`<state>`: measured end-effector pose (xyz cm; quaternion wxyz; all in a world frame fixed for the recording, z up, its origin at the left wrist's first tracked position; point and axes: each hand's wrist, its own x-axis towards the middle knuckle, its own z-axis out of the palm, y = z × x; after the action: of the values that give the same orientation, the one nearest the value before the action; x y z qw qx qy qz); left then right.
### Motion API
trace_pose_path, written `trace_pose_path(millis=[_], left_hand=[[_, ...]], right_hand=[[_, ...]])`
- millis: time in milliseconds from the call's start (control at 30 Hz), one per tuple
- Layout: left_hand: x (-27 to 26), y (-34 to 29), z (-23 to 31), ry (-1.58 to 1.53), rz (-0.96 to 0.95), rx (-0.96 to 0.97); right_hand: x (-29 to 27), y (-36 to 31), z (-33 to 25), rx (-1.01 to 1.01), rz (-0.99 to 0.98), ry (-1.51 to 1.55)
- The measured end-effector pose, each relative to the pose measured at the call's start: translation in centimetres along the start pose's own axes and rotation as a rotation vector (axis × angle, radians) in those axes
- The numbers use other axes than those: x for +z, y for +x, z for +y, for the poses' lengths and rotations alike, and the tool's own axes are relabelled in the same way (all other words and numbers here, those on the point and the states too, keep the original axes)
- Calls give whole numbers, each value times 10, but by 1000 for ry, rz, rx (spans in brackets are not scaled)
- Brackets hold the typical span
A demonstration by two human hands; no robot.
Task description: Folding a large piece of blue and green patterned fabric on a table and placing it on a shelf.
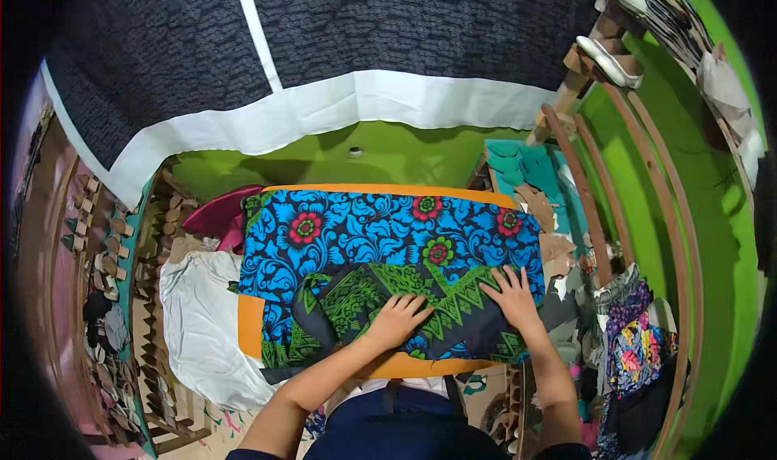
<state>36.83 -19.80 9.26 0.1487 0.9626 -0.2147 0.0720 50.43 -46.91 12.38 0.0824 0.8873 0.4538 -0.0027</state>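
A: How does the cloth look?

B: It lies on the orange counter, under both grips. Left of the left grip, its dark, green-patterned part is rumpled. Between the grips, green zigzags run across it. Beyond them spreads blue leafwork on black, with red and green flowers.

A: And the grips?

B: Both open, palms down on the cloth: the left with fingers extended, the right with fingers spread.

A: What's stored around?

B: Far left of the left grip, a teal-edged rack holds rows of shoe-shaped pieces. Beyond the right grip, teal pieces and brown scraps lie heaped.
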Motion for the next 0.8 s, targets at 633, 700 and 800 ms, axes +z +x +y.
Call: trace_pose_path(millis=[633, 700, 800], left_hand=[[-18, 108, -48, -145, 347, -607], [-11, 125, -31, -13, 569, -713], [1, 106, 10, -134, 400, -575]], right_hand=[[20, 75, 93, 420, 394, 1046], [35, 78, 95, 558, 466, 953], [26, 60, 61, 519, 528, 602]])
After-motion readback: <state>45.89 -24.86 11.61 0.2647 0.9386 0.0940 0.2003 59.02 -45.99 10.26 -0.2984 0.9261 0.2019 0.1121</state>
